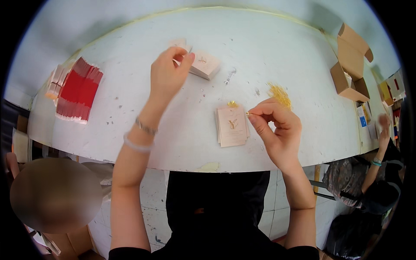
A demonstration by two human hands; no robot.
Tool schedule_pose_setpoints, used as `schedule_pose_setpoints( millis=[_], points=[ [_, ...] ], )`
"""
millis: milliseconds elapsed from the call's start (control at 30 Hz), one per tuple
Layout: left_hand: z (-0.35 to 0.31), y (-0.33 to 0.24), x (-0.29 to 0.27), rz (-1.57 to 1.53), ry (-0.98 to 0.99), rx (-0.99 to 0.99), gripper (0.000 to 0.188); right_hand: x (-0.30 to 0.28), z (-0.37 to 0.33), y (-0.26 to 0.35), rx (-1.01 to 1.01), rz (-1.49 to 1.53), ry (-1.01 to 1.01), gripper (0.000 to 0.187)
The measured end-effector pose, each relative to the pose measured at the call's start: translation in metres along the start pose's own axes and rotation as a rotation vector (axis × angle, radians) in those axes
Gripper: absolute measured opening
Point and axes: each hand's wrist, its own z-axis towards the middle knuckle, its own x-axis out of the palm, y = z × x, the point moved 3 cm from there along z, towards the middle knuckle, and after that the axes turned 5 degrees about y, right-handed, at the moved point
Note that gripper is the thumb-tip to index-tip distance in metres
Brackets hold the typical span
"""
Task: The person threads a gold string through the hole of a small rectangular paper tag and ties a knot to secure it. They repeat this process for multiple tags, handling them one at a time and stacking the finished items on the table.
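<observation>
My left hand [167, 76] is closed, thumb and fingertips pinched on a pale card tag seen nearly edge-on. Directly beside it is a thick stack of pale pink tags [206, 65] with a gold emblem. My right hand [279, 128] pinches a thin gold tie [248, 113] between thumb and forefinger; most of its length is hidden. Just left of that hand lies a smaller, uneven pile of tags [232, 130], with looped gold ties [233, 104] at its top edge. Behind my right hand, loose gold ties [279, 93] lie heaped on the white table.
Red-and-white bundled strips [80, 91] lie at the table's left. An open cardboard box [349, 82] stands at the far right. A person's blurred head [56, 195] is at lower left; another person's arm [381, 147] reaches over a table at right.
</observation>
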Motion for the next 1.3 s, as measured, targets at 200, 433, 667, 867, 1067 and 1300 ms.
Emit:
schedule_pose_setpoints(
  millis=[200, 433, 667, 867, 1067, 1300],
  points=[
    [0.041, 0.071, 0.024, 0.045, 0.157, -0.243, 0.055, 0.001, 0.001, -0.006, 0.118, 0.110, -0.026, 0.010],
    [0.059, 0.078, 0.022, 0.107, 0.145, -0.215, 0.049, 0.000, 0.000, -0.009, 0.177, 0.102, -0.080, 0.009],
    [0.066, 0.072, 0.013, -0.036, 0.243, -0.416, 0.037, 0.006, 0.003, -0.007, 0.203, 0.195, -0.132, 0.009],
    [0.055, 0.039, -0.009, -0.237, -0.109, -0.184, 0.020, 0.009, 0.011, -0.008, 0.209, 0.255, -0.165, 0.007],
    [-0.050, -0.075, 0.002, -0.020, -0.162, 0.406, 0.014, 0.011, 0.017, -0.002, 0.217, 0.307, -0.220, 0.005],
    [-0.082, -0.100, 0.005, -0.058, -0.132, 0.558, 0.012, 0.020, 0.021, 0.007, -0.032, 0.118, -0.339, 0.007]
  ],
)
